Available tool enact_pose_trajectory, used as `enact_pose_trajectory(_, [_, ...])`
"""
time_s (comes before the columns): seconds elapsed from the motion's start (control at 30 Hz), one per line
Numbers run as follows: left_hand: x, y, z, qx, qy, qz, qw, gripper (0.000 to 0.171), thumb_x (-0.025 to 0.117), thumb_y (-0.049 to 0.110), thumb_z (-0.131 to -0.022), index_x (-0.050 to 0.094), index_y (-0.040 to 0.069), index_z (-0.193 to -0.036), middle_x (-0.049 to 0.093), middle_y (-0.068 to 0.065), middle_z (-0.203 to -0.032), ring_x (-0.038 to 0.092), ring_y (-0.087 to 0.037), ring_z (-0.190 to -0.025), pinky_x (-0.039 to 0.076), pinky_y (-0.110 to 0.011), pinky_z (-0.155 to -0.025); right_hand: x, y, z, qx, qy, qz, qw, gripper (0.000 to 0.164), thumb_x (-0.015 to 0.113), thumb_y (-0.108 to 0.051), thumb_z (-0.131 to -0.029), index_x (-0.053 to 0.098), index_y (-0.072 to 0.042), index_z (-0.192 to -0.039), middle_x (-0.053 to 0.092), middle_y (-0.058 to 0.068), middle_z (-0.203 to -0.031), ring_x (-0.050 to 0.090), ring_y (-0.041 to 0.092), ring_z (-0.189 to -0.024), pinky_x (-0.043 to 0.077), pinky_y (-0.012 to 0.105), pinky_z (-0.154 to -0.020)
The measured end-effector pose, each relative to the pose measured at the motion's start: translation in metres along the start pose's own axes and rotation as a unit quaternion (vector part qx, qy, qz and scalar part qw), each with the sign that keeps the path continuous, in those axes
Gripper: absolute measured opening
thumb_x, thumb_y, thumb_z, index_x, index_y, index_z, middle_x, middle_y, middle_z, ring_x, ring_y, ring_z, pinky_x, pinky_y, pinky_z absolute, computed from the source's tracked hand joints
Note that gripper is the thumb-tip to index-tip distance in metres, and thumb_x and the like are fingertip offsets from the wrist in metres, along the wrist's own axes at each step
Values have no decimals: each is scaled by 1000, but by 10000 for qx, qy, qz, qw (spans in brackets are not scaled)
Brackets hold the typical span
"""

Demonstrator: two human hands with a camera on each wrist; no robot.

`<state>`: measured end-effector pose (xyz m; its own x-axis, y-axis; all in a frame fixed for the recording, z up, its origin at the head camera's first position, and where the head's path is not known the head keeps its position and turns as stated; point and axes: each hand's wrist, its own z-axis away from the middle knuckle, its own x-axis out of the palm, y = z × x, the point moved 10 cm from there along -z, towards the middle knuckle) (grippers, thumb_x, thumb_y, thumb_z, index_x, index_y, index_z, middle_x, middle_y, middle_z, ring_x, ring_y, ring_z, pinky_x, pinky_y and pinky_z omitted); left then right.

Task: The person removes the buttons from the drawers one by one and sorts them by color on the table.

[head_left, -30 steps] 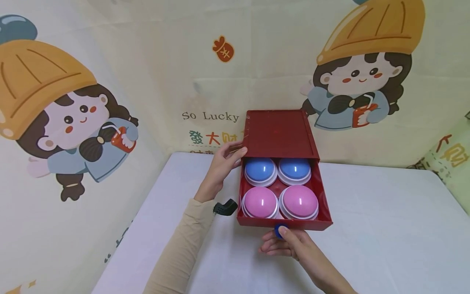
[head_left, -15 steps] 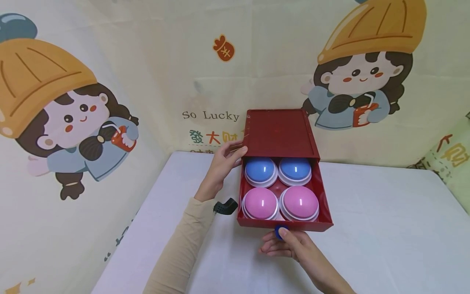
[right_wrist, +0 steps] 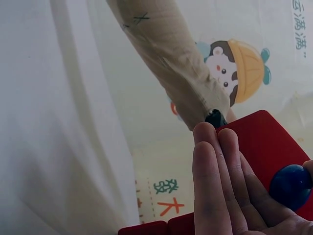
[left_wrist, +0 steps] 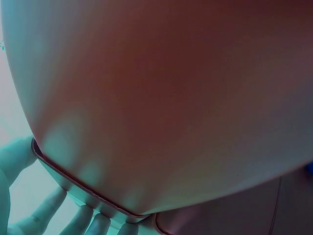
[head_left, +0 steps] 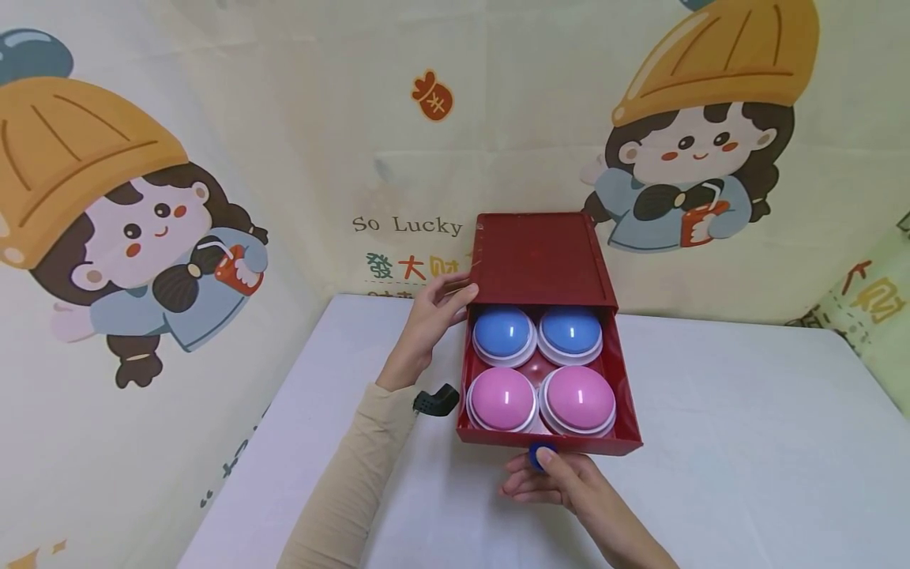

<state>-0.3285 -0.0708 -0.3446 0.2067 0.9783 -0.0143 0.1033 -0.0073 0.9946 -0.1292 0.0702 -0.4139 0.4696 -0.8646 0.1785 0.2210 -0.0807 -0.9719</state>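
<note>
A red box (head_left: 536, 257) stands on the table with its drawer (head_left: 593, 445) pulled partway out towards me. My left hand (head_left: 426, 328) grips the box's left side, thumb at the front edge of the top; the left wrist view shows its fingertips along the box edge. With thumb and index finger, my right hand (head_left: 572, 482) pinches the blue knob (right_wrist: 291, 187) at the drawer front, the other fingers extended below. Inside the drawer sit two pink domes (head_left: 502, 399) in front and two blue domes (head_left: 571, 329) behind, all with white bases.
The table (head_left: 725, 427) has a white cover. Behind it hangs a cream cloth (head_left: 298, 158) printed with cartoon figures and lettering. A black wrist device (head_left: 436, 401) sits at my left cuff.
The drawer has slid slightly further towards me with my right hand on its knob, and a little more of the blue domes shows. My left hand keeps its place on the box.
</note>
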Motion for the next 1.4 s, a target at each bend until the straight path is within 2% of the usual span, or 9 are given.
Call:
enact_pose_trajectory(0.13, [0, 0, -1, 1, -4, 8, 10000, 52, 68, 43, -81, 54, 19, -124, 53, -1, -122, 55, -16, -110, 48, -40, -89, 0, 1, 0, 54, 17, 33, 10000, 51, 27, -31, -102, 53, 10, -117, 64, 21, -104, 64, 30, -93, 51, 33, -83])
enact_pose_trajectory(0.6, [1, 1, -2, 14, 11, 29, 10000, 49, 68, 42, -81, 54, 21, -123, 53, 0, -121, 55, -16, -109, 48, -38, -88, 1, -2, 3, -154, -176, 13, 9997, 48, 26, -25, -103, 52, 12, -117, 63, 23, -105, 64, 31, -95, 50, 34, -84])
enact_pose_trajectory(0.87, [0, 0, -1, 39, 1, 62, 10000, 49, 67, 41, -82, 54, 19, -123, 53, -2, -122, 55, -18, -109, 47, -42, -89, 1, -3, 4, -249, -218, -20, 9995, 47, 26, -24, -103, 52, 13, -116, 63, 25, -104, 63, 33, -95, 50, 34, -84])
enact_pose_trajectory(1.13, [1, 0, 0, 62, -22, 126, 9999, 49, 67, 38, -83, 53, 17, -125, 53, -2, -123, 55, -18, -109, 47, -41, -90, -1, 1, 5, -98, -151, -29, 9998, 47, 26, -25, -103, 52, 12, -116, 63, 25, -105, 62, 36, -97, 51, 33, -83])
enact_pose_trajectory(1.2, [2, 2, 1, 55, -50, 138, 9999, 48, 66, 36, -84, 53, 16, -126, 53, -3, -123, 55, -18, -110, 46, -41, -90, -1, 2, 5, -41, -143, -60, 9999, 48, 27, -26, -102, 52, 12, -117, 63, 25, -106, 62, 36, -97, 51, 33, -83])
enact_pose_trajectory(1.33, [5, 16, 9, 62, -126, 119, 9998, 47, 63, 29, -87, 50, 10, -129, 52, -8, -126, 54, -19, -111, 45, -42, -92, -2, 5, 5, 111, -68, -90, 9999, 47, 29, -29, -102, 53, 9, -117, 63, 24, -106, 62, 35, -97, 51, 34, -83])
enact_pose_trajectory(1.4, [5, 15, 9, 120, -125, 152, 9997, 47, 64, 30, -87, 51, 11, -128, 52, -7, -126, 55, -19, -111, 45, -42, -92, -2, 5, 4, 130, -36, -88, 9999, 47, 29, -29, -102, 53, 9, -117, 63, 24, -106, 62, 35, -96, 51, 34, -83])
